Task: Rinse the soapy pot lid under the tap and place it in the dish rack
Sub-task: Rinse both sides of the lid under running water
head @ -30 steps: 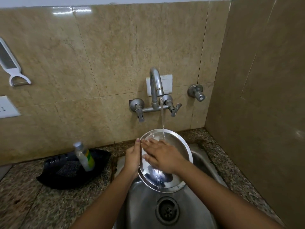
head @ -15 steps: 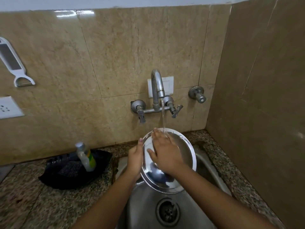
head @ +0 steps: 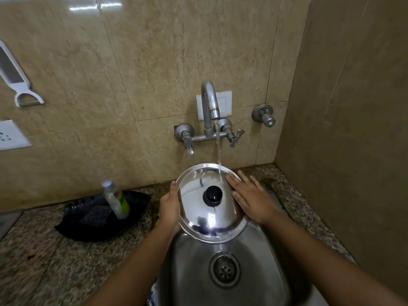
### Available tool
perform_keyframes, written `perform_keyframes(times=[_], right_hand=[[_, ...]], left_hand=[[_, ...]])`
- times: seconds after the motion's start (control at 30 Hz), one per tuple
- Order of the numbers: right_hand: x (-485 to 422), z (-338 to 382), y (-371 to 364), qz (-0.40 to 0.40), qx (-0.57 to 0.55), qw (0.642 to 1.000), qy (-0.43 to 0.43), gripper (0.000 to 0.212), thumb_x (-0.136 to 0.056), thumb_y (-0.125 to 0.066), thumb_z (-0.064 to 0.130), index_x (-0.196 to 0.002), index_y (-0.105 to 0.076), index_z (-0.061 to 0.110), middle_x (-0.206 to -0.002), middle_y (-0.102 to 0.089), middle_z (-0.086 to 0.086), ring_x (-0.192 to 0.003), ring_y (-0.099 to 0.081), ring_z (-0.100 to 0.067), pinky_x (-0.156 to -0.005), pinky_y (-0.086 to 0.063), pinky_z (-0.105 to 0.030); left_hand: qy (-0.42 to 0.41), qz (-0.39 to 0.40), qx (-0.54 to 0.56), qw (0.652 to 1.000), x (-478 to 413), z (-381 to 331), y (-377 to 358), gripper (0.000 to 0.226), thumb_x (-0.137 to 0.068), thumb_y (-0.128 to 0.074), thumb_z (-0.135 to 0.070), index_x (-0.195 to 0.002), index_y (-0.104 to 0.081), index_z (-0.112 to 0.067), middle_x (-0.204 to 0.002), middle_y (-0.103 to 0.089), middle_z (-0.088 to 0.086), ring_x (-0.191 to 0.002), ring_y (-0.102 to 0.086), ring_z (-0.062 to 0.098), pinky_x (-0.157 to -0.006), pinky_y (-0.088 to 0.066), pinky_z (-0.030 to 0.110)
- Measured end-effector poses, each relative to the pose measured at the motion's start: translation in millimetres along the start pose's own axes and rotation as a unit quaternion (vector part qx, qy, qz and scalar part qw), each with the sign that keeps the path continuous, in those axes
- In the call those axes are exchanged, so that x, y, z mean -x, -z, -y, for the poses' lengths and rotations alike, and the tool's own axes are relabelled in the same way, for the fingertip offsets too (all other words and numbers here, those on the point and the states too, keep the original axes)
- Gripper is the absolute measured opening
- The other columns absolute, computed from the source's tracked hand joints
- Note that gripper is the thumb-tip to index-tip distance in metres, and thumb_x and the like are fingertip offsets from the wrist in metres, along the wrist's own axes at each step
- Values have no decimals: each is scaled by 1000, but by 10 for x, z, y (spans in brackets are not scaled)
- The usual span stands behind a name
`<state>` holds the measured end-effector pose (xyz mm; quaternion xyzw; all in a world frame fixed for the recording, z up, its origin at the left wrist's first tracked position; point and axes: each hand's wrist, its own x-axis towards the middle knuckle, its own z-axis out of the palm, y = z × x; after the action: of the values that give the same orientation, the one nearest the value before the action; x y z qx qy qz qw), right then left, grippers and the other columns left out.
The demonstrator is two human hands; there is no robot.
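On the counter at left, a soap bottle (head: 116, 199) in a black tray (head: 72, 226); then left hand (head: 169, 208) curled around the pot lid (head: 198, 206) rim, lid tilted above the sink (head: 260, 272) under the tap (head: 209, 102) stream, knob up; right hand (head: 251, 198) flat, fingers spread, gripping nothing.

Dim, warm indoor light; white glare on the wall tiles (head: 95, 6) at top; blurred, wide-angle-bent edges; bright reflection on the lid (head: 209, 219).
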<state>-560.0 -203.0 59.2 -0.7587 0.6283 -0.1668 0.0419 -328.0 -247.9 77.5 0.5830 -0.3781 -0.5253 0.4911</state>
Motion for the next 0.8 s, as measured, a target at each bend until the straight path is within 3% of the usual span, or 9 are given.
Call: perform_keyframes(times=[0.13,0.3,0.43,0.57,0.63,0.7,0.8], right_hand=[[-480,276,165,50,-68,996,16,47,-103,-22,39,-150,-22,32,-160,-13,12,-147,-3,-8,-120,-3,-40],[-483,665,185,112,-4,991,79,51,-102,-29,34,-152,-19,25,-161,-17,3,-148,-10,-17,-120,-8,-42],[-120,866,-63,24,107,977,181,54,-97,-36,32,-149,-27,25,-158,-27,4,-149,-10,-18,-120,-9,-47],[275,529,-217,42,76,969,232,50,-102,-30,34,-151,-19,33,-160,-15,13,-148,-4,-8,-119,3,-36],[408,320,-208,46,49,978,198,52,-102,-28,38,-152,-12,35,-160,-7,14,-147,3,-4,-119,6,-30],[391,117,-194,36,26,994,103,55,-100,-21,43,-151,-5,36,-160,-2,16,-145,9,1,-120,6,-29],[124,25,-154,1,-33,999,-23,57,-97,-11,47,-151,-12,30,-160,-15,11,-146,1,-3,-121,-2,-36]], left_hand=[[-4,19,-9,1000,73,8,-83,40,-95,-47,-45,-77,-69,-17,-85,-73,11,-82,-69,28,-85,-54,41],[-26,7,-27,999,-12,17,-32,43,-95,-46,-45,-74,-71,-16,-81,-74,12,-81,-71,31,-85,-56,48],[-27,11,-10,1000,-23,16,-50,44,-94,-48,-45,-74,-73,-15,-79,-75,12,-81,-72,33,-84,-56,45],[-10,-23,14,1000,-19,-57,-2,44,-97,-44,-42,-83,-67,-7,-76,-67,6,-72,-64,23,-67,-50,29],[-8,-29,24,999,-18,-92,19,39,-98,-43,-38,-78,-61,-10,-74,-61,3,-67,-58,16,-58,-43,25],[-11,-28,16,999,-34,-75,44,39,-98,-43,-37,-73,-59,-13,-73,-60,3,-66,-56,15,-55,-42,25],[-22,-13,0,1000,-34,-2,40,41,-97,-44,-39,-73,-63,-12,-75,-65,7,-69,-61,22,-61,-49,28]])
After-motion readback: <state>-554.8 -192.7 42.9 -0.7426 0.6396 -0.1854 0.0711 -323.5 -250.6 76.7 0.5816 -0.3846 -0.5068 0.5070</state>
